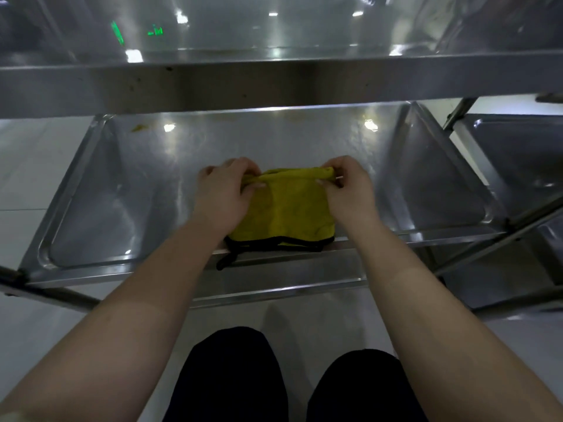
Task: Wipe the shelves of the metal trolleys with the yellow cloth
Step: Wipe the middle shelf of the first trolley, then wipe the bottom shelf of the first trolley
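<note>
Shelf (274, 83) above hides lower shelf's (122, 193) far edge.

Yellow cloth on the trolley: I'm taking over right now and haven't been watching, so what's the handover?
Left hand: pinches the yellow cloth at its far left edge.
Right hand: pinches its far right edge.
Cloth: folded, lying on the lower shelf, black hem over the front rim.
Done: cannot tell what has been wiped.
Left: a yellowish smear at that shelf's far left corner, specks on the upper shelf front lip, and the neighbouring trolley at right.
</note>
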